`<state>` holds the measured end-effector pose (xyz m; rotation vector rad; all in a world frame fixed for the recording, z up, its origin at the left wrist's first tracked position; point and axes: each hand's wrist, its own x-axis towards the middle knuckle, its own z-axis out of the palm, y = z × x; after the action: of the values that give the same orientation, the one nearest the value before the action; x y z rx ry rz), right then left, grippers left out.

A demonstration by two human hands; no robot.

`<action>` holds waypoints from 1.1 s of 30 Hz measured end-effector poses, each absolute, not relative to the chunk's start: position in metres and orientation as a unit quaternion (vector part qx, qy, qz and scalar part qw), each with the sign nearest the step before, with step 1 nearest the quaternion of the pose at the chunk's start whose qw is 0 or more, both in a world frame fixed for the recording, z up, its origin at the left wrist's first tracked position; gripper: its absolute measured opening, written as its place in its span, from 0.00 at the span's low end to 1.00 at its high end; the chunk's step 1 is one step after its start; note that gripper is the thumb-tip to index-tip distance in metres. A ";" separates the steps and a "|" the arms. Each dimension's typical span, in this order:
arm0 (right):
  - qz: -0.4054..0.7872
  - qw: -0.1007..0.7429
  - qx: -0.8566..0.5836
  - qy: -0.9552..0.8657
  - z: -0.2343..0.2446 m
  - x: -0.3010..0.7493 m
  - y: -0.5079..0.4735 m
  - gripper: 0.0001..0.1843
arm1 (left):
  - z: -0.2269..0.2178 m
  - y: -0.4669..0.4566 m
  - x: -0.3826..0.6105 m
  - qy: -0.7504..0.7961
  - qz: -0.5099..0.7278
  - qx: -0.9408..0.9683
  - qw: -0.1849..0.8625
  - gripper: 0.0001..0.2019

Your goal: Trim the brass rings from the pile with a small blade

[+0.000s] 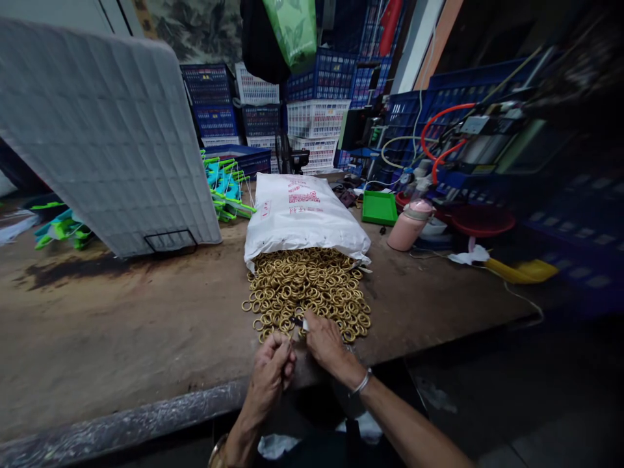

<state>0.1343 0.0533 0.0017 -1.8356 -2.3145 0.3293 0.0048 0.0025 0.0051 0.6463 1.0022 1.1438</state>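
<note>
A heap of gold-coloured rings (312,286) spills from the mouth of a white sack (302,218) printed in red, lying on the table. My left hand (273,367) is closed in a pinch at the near edge of the heap; what its fingertips hold, if anything, is too small to name. Just to its right, my right hand (327,341) is closed around a small tool with a dark tip (296,321) and a whitish part by the thumb. That tip points left over the nearest rings. The two hands are close together but apart.
A grey padded board (107,136) stands at left beside green and blue plastic clips (227,185). To the right are a green tray (379,208), a pink bottle (410,226), a red dish (482,221) and a yellow scoop (524,270). Stacked crates (319,117) line the back.
</note>
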 end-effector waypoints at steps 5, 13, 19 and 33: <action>0.079 0.121 -0.623 -0.769 0.010 0.147 0.067 0.13 | 0.009 0.000 0.000 0.395 0.531 0.241 0.710 0.14; 0.130 0.159 -0.585 -0.785 0.007 0.137 0.065 0.11 | 0.000 0.008 -0.006 0.387 0.549 0.169 0.721 0.15; 0.364 0.304 -0.517 -0.713 0.006 0.126 0.062 0.14 | 0.002 0.009 -0.005 0.369 0.557 0.174 0.724 0.13; 0.414 0.286 -0.482 -0.717 0.007 0.124 0.057 0.10 | -0.003 0.009 0.000 0.410 0.556 0.251 0.678 0.11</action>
<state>0.1244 0.0575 0.0072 -1.2892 -1.9169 1.1082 -0.0001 0.0086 -0.0027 0.5628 0.9218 1.2480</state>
